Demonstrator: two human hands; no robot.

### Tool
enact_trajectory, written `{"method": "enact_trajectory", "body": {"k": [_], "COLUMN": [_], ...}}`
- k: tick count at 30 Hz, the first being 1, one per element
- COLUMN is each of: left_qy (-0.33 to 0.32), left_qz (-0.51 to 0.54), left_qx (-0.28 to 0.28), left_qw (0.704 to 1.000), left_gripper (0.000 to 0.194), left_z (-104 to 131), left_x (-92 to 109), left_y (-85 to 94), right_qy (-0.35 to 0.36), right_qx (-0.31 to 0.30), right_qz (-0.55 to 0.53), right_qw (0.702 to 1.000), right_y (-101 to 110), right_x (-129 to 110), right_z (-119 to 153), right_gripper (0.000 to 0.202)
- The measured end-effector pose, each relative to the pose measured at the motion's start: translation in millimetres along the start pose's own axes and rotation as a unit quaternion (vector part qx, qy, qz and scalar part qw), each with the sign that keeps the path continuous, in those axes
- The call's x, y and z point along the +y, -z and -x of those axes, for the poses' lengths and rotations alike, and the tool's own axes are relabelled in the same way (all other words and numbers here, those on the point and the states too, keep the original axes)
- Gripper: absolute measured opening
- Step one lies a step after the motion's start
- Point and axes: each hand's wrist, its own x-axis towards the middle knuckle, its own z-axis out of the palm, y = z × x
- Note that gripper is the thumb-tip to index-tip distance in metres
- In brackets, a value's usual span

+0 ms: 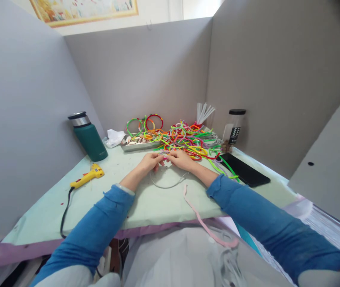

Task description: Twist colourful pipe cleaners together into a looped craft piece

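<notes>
My left hand (151, 162) and my right hand (180, 159) meet over the middle of the table, fingers pinched together. Between their fingertips shows a small bit of bright pink cord (165, 158). A thin grey wire hoop (170, 187) curves below the hands and rests on or just above the cloth; its upper part is hidden by the fingers. One pale pink soft cord (198, 215) lies nearer me, running from the table over its front edge onto my lap. Right behind the hands spreads a tangled heap of coloured cords (184, 139).
Left stand a green bottle (90, 139) and a yellow glue gun (87, 176) with a black cable. Behind are a metal tray (142, 146) of small pieces, finished-looking coloured rings (154, 121) and white sticks (203, 113). A clear jar (233, 129) and black phone (246, 170) sit right. Grey panels enclose the table.
</notes>
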Motion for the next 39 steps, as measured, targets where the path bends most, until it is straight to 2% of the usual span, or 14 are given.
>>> {"method": "enact_trajectory", "body": {"k": [5,11,15,20,26,31,34,39], "left_qy": [0.008,0.042,0.036,-0.004,-0.075,-0.127,-0.149,-0.203], "left_qz": [0.011,0.084,0.068,0.014,-0.092,-0.184,-0.204,-0.237], "left_qx": [-0.002,-0.023,-0.020,0.024,0.122,0.140,0.155,0.150], "left_qw": [1.000,0.995,0.997,1.000,0.985,0.965,0.955,0.938], "left_gripper": [0.036,0.024,0.025,0.029,0.024,0.013,0.015,0.017], "left_z": [-3.6,1.7,1.9,-4.2,-6.6,-7.5,-8.4,-8.2], "left_x": [-6.1,1.7,1.2,-6.8,-6.1,-5.1,-5.9,-6.3], "left_y": [2.1,3.0,2.3,-0.3,1.1,1.5,1.9,3.4], "right_qy": [0.011,0.029,0.027,0.001,-0.026,-0.038,-0.045,-0.057], "right_qx": [-0.016,-0.039,-0.034,-0.009,-0.002,0.005,0.008,0.012], "right_qz": [-0.009,-0.021,-0.016,0.009,0.013,-0.009,-0.020,-0.038], "right_qw": [1.000,0.999,0.999,1.000,1.000,0.999,0.999,0.998], "right_y": [-0.5,1.2,0.1,0.2,3.2,3.9,4.2,4.5], "right_x": [0.1,-5.4,-3.7,-1.3,-3.8,-3.1,-3.1,-4.0], "right_z": [0.5,4.2,3.6,0.5,-0.5,-0.8,-0.9,-0.8], "right_gripper": [0.030,0.031,0.030,0.030,0.029,0.028,0.029,0.029]}}
